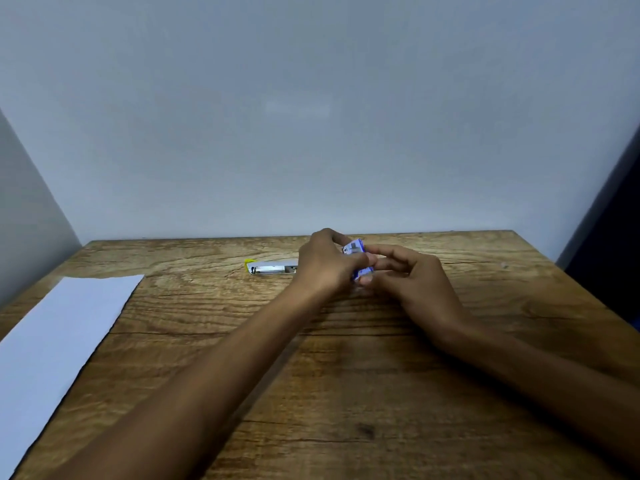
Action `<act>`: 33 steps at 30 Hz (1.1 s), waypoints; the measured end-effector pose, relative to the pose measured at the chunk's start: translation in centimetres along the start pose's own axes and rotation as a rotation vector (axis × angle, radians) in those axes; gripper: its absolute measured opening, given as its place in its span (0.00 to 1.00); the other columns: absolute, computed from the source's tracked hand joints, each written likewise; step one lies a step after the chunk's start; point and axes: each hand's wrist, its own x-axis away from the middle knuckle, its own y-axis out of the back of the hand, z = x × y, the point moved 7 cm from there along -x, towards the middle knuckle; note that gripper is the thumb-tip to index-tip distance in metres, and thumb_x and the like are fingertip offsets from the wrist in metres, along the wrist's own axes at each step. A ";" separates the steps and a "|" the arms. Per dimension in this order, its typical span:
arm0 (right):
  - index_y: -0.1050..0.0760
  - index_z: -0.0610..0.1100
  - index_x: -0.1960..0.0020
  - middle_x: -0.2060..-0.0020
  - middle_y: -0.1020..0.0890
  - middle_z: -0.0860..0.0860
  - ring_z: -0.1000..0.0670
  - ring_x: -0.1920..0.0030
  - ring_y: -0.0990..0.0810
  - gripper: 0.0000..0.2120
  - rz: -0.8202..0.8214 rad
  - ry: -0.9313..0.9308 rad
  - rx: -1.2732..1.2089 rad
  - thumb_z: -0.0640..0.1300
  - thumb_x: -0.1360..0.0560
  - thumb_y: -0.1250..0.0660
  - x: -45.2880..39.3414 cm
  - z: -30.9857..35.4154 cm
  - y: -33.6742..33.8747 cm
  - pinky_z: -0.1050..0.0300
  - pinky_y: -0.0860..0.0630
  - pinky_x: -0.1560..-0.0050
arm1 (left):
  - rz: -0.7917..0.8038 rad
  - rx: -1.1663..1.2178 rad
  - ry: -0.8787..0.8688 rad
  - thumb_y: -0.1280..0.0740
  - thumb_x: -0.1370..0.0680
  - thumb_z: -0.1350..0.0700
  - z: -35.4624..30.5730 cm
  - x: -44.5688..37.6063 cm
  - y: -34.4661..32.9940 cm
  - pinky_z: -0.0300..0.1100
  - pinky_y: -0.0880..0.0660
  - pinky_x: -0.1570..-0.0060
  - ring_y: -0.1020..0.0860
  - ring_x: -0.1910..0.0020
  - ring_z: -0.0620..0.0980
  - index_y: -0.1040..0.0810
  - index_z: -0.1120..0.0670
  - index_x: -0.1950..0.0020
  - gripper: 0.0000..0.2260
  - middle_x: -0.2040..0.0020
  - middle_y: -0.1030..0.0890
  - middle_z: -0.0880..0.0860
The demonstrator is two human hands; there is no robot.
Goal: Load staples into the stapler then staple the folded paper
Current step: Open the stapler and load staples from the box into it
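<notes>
A small blue and white staple box (357,258) is held just above the wooden table (346,375) near its far edge. My left hand (327,263) grips the box from the left, and my right hand (407,275) pinches it from the right with thumb and fingers. The silver stapler (272,266) with a yellow tip lies flat on the table just left of my left hand, its right end hidden behind that hand. The folded white paper (59,344) lies along the table's left edge, well away from both hands.
A plain pale wall (311,116) rises directly behind the table's far edge. A dark area (620,254) borders the table on the right. Both forearms cross the middle of the table.
</notes>
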 end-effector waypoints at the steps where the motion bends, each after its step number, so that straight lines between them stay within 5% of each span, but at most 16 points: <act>1: 0.22 0.38 0.42 0.59 0.15 0.40 0.44 0.60 0.14 0.19 -0.008 -0.007 -0.051 0.25 0.31 0.32 0.0 0.0 0.1 0.56 0.17 0.56 | -0.015 0.065 -0.008 0.23 0.32 0.57 0.3 0.1 0.0 0.46 0.19 0.65 0.19 0.66 0.54 0.24 0.58 0.49 0.16 0.58 0.18 0.58; 10: 0.23 0.32 0.45 0.61 0.14 0.40 0.44 0.65 0.14 0.16 -0.057 -0.067 -0.211 0.23 0.31 0.34 -0.3 -0.7 0.6 0.60 0.18 0.62 | -0.147 0.345 -0.134 0.23 0.34 0.64 1.2 0.5 0.3 0.37 0.28 0.76 0.23 0.78 0.50 0.26 0.61 0.52 0.16 0.72 0.22 0.54; 19: 0.22 0.32 0.48 0.57 0.15 0.38 0.46 0.62 0.14 0.10 -0.070 -0.073 -0.224 0.26 0.29 0.33 -0.8 -1.0 0.7 0.61 0.18 0.61 | -0.166 0.532 -0.066 0.24 0.33 0.67 1.9 0.0 0.5 0.43 0.22 0.73 0.21 0.77 0.55 0.25 0.66 0.55 0.12 0.64 0.17 0.66; 30: 0.21 0.35 0.56 0.60 0.16 0.39 0.45 0.66 0.16 0.04 -0.187 -0.093 -0.154 0.29 0.29 0.32 -1.3 -1.3 1.9 0.56 0.17 0.61 | -0.121 0.584 -0.028 0.28 0.27 0.63 2.7 -0.5 0.1 0.39 0.22 0.74 0.20 0.77 0.53 0.24 0.70 0.55 0.10 0.71 0.18 0.60; 33: 0.21 0.36 0.57 0.61 0.16 0.40 0.44 0.65 0.18 0.04 -0.198 -0.103 -0.137 0.29 0.28 0.32 -1.5 -1.3 2.1 0.57 0.18 0.61 | -0.055 0.544 -0.047 0.30 0.25 0.63 2.4 -0.5 -0.3 0.41 0.21 0.69 0.18 0.72 0.54 0.27 0.65 0.55 0.07 0.65 0.17 0.62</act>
